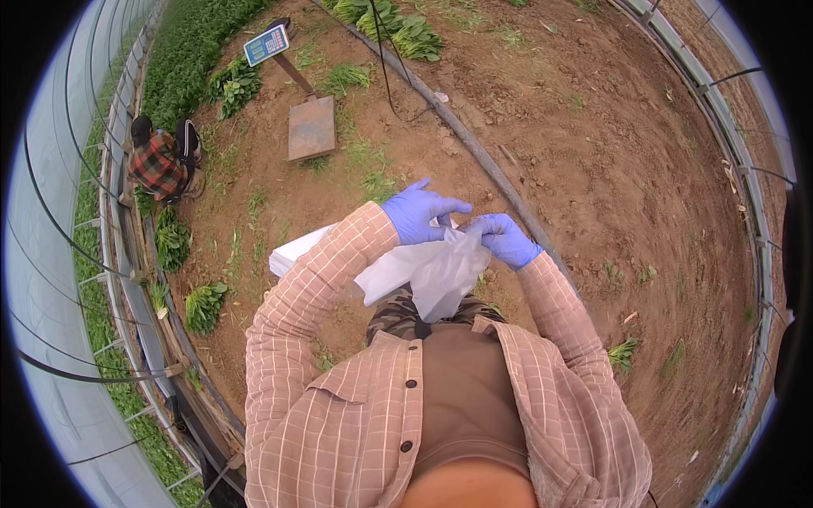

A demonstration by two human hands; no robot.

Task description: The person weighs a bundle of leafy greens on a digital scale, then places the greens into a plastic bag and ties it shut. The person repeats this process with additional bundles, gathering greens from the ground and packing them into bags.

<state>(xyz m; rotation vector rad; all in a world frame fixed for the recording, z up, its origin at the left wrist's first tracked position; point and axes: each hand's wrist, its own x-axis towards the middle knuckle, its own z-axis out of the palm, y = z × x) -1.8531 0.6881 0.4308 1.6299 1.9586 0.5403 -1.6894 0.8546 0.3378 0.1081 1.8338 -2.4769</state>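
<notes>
Blue gloves cover both of my hands, which meet in front of my lap at a thin, translucent plastic bag (450,273). The top edge of the bag is pinched in my right hand (507,240). My left hand (422,214) is at the bag's upper edge with its index finger stretched towards the right hand; its thumb side is partly hidden, so its hold cannot be told. White sheet-like material (390,270) hangs beside the bag. A white stack, perhaps folded bags (298,251), lies partly behind my left sleeve.
A platform scale (312,129) with a display (267,46) stands ahead on the soil. Bundles of leafy greens (205,308) lie at left and far ahead (413,37). A person (159,159) crouches at left. A dark hose (470,140) crosses the ground beyond my hands.
</notes>
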